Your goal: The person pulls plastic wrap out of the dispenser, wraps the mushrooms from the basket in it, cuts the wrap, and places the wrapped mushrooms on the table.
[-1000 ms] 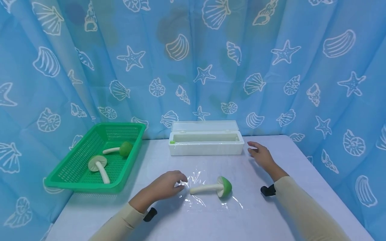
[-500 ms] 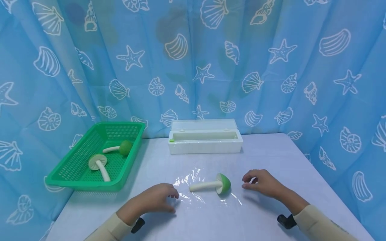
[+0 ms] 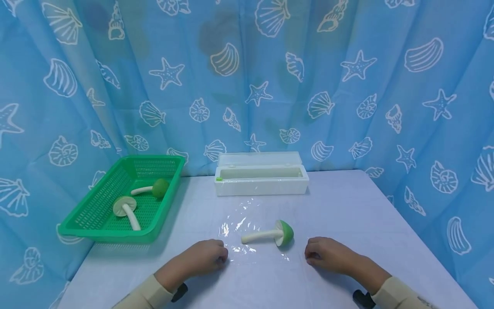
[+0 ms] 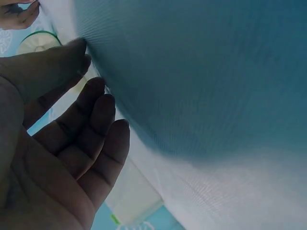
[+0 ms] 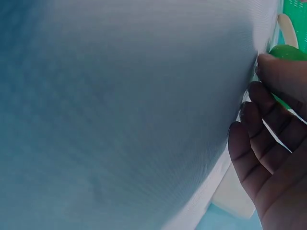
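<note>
A toy mushroom (image 3: 284,233) with a green cap and white stem lies on its side on a sheet of clear plastic wrap (image 3: 240,225). The wrap reaches toward me from a white dispenser box (image 3: 262,186) whose lid stands up. My left hand (image 3: 200,257) is low at the wrap's near left side, thumb and forefinger pinched together at its edge. On the near right, beyond the mushroom's cap, my right hand (image 3: 333,256) pinches at the opposite edge. The wrap between the fingertips is hardly visible. Thumb and index fingers (image 5: 268,64) meet close to the tabletop.
On the left of the white table (image 3: 359,201) stands a green basket (image 3: 154,231). It holds one mushroom (image 3: 125,208) cap toward me and another mushroom (image 3: 159,189) behind it. A blue seashell curtain (image 3: 247,86) hangs at the back and sides.
My right hand has come from beside the box down to the wrap's near right side. My left hand has shifted slightly left and nearer. Both hands have closed their fingers; the mushroom stays put.
</note>
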`<state>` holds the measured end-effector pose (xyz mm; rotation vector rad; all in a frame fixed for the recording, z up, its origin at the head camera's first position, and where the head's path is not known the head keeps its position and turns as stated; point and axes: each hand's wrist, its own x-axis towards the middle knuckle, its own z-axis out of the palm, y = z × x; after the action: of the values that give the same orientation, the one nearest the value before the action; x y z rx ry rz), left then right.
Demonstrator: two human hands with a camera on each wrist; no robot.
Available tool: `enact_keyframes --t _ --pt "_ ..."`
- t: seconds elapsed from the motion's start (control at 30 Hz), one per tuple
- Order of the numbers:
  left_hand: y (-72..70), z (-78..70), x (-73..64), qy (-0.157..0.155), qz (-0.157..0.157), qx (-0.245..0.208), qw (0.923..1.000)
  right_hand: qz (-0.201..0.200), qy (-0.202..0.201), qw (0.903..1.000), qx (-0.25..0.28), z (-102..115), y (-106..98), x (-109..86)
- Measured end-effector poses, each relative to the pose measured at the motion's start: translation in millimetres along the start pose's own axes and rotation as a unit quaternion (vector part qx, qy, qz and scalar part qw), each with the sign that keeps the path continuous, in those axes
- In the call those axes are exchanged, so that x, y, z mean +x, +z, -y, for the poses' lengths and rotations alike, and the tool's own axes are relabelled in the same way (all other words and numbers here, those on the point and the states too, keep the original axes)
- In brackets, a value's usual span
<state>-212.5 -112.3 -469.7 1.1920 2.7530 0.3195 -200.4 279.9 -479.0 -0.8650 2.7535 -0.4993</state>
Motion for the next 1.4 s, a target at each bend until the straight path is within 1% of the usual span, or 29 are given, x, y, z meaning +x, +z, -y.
enact_keyframes --t 0.07,0.13,0.23,0.3,0.33,0.4,0.5,0.57,0.63,0.77,0.9,0.97,1.13,1.23,1.4 --pt "0.7 0.7 -0.1 0.005 -0.008 0.008 0.9999 0.0 0.008 0.9999 -0.007 0 1 1.3" --pt "-0.4 1.6 -0.6 0.014 -0.018 0.012 0.9997 0.006 0.024 0.9996 -0.008 0 1 3.1" --pt "-5.1 3.8 -1.2 0.03 -0.035 0.013 0.9989 0.025 0.06 0.9978 0.011 1 1 5.7" --pt "-8.8 5.8 -1.8 0.04 -0.046 0.005 0.9981 0.034 0.072 0.9965 0.023 2 0 6.3" --pt "-10.5 6.9 -1.9 0.04 -0.047 -0.001 0.9981 0.037 0.074 0.9962 0.027 2 0 6.4" --pt "-13.9 8.6 -1.3 0.033 -0.047 -0.017 0.9982 0.038 0.07 0.9966 0.025 3 0 6.5" --pt "-17.1 10.7 0.5 0.007 -0.038 -0.038 0.9985 0.028 0.046 0.9985 0.006 2 1 6.4" --pt "-18.7 11.2 1.7 -0.008 -0.032 -0.048 0.9983 0.022 0.038 0.999 -0.003 0 2 6.3" --pt "-19.2 11.9 3.0 -0.021 -0.028 -0.051 0.9981 0.017 0.037 0.9992 -0.003 0 1 5.7" --pt "-22.1 11.6 4.2 -0.034 -0.024 -0.058 0.9975 0.008 0.043 0.999 0.0 0 -4 3.5" --pt "-24.9 13.5 4.7 -0.044 -0.025 -0.062 0.9968 -0.01 0.043 0.999 -0.01 2 -12 2.5" --pt "-26.1 15.1 4.9 -0.044 -0.027 -0.067 0.9964 -0.015 0.043 0.9989 -0.013 2 -15 3.2" --pt "-28.1 20.4 6.6 -0.038 -0.037 -0.096 0.994 -0.012 0.056 0.9983 -0.015 5 -25 7.6" --pt "-28.2 23.6 8.7 -0.043 -0.039 -0.122 0.9908 -0.014 0.06 0.9979 -0.019 7 -29 10.0" --pt "-29.9 27.5 11.6 -0.062 -0.041 -0.161 0.9841 -0.022 0.058 0.9978 -0.024 9 -34 12.3"
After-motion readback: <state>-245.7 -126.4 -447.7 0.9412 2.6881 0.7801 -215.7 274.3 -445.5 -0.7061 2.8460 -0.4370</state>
